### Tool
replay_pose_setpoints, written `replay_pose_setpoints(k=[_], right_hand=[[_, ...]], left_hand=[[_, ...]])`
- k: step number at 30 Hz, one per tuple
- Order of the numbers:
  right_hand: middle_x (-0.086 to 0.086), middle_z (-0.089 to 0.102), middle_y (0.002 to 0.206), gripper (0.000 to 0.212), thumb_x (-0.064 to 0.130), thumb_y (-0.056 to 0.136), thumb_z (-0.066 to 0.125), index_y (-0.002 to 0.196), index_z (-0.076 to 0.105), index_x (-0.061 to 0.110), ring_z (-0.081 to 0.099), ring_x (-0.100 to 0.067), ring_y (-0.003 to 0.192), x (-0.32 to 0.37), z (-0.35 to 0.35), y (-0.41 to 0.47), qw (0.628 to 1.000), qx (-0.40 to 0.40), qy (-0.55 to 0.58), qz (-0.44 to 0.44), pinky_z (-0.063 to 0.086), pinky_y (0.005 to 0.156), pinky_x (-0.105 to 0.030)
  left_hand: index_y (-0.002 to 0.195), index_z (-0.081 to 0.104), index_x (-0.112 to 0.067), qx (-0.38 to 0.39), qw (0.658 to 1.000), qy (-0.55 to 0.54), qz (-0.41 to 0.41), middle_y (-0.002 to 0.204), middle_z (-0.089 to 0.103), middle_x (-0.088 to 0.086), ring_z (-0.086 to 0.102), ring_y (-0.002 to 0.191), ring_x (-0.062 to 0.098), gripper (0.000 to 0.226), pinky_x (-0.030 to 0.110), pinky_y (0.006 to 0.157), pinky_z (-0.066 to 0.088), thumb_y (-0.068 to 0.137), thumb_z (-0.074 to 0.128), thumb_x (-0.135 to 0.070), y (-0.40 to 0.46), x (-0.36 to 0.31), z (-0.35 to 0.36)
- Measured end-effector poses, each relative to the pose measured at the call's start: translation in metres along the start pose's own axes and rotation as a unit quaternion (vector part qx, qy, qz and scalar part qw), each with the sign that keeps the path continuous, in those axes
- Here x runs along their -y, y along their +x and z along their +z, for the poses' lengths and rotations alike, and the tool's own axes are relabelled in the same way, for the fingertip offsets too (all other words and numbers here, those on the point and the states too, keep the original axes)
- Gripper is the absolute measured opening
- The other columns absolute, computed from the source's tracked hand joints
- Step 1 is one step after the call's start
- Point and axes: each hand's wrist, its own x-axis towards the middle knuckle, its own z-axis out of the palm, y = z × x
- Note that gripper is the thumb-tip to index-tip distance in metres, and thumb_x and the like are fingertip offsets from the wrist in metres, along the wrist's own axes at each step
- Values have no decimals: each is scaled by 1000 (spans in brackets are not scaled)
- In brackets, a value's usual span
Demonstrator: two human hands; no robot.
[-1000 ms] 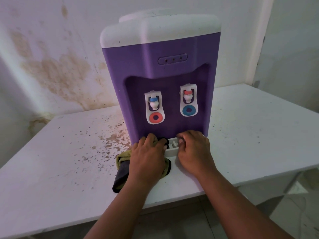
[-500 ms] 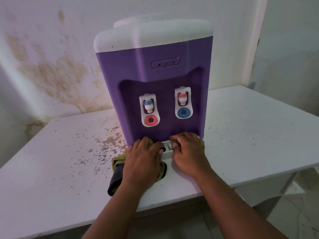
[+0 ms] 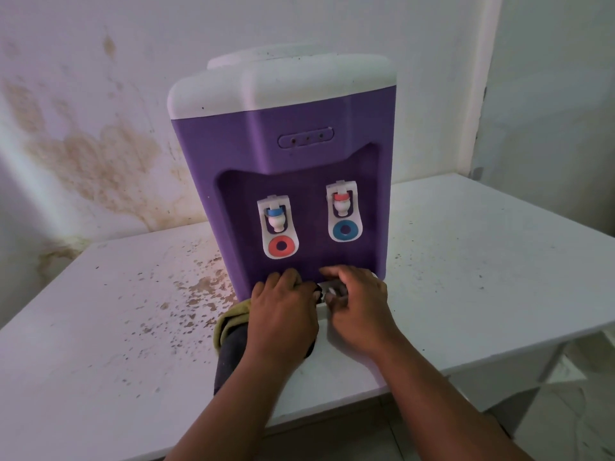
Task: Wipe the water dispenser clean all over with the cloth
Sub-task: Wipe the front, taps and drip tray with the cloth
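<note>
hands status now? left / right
Left hand: fingers curled on the cloth, pressing it at the dispenser base.
Right hand: fingers curled at the drip tray; grip unclear.

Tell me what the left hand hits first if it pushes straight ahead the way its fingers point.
Most likely the purple front wall of the water dispenser, just past the left hand; depth there is unclear.

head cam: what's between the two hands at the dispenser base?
In the head view, a sliver of the white drip tray shows between the left hand and the right hand; nothing else is visible there.
</note>
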Motion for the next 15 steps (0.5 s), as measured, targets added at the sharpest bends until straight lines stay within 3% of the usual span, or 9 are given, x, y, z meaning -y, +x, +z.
replay_pose_setpoints(k=[3,11,15], right_hand=[[20,59,131,50,19,88,74,131,58,40,45,-10,129,-2,1,2,1000,1,2,-2,13,100,-7],[19,61,129,47,22,87,77,127,61,39,46,-13,129,-3,0,2,1000,-4,22,-1,37,112,-32],[17,64,125,41,24,88,78,126,65,35,52,-12,122,0,-6,5,1000,18,15,-1,44,112,-36]], left_hand=[[119,71,-34,41,999,-12,25,108,60,-9,56,99,18,27,36,92,43,104,50,-37,5,10,-3],[117,74,-31,30,999,-41,11,102,60,-7,56,95,21,28,37,87,43,104,51,-37,-1,11,-4],[115,75,-29,24,998,-65,10,98,59,-7,55,92,21,25,36,86,42,102,55,-34,-1,11,-3]])
